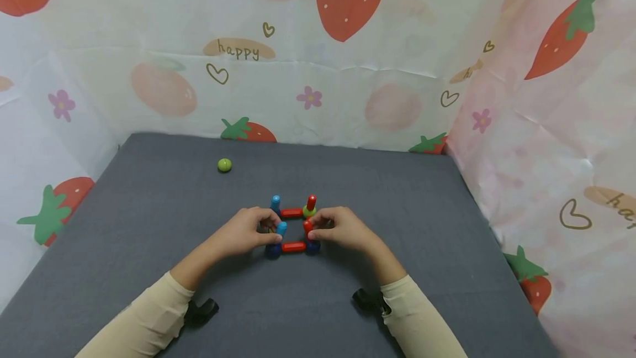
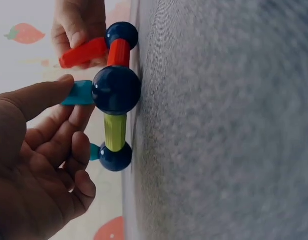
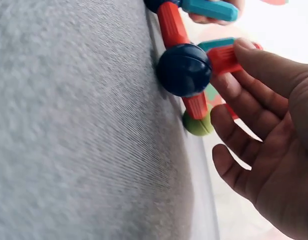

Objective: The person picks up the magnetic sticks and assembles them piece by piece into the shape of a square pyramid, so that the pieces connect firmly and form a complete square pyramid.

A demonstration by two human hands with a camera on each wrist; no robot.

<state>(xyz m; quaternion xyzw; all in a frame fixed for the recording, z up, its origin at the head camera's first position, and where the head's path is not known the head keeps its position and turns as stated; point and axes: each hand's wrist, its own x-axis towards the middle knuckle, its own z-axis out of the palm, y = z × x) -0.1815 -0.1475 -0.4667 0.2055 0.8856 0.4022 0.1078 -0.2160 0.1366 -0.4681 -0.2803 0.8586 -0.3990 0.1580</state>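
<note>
A square frame of balls and short rods lies on the table: dark blue balls at three corners, a green ball point(image 1: 309, 212) at the far right. Red rods point(image 1: 293, 247) form its front, back and right sides; a green rod point(image 2: 115, 132) forms the left. A rod stands up from each corner, blue on the left, red on the right. My left hand point(image 1: 247, 230) pinches the blue upright rod point(image 2: 80, 93) above the near-left ball point(image 2: 116, 90). With thumb and fingers, my right hand point(image 1: 344, 228) grips the red upright rod point(image 3: 225, 59) on the near-right ball point(image 3: 184, 70).
A loose green ball point(image 1: 224, 165) lies toward the back left of the grey table point(image 1: 397, 198). Strawberry-printed cloth point(image 1: 308, 65) hangs behind the table and at both sides. A black wrist strap piece point(image 1: 201, 312) juts out beneath the left sleeve.
</note>
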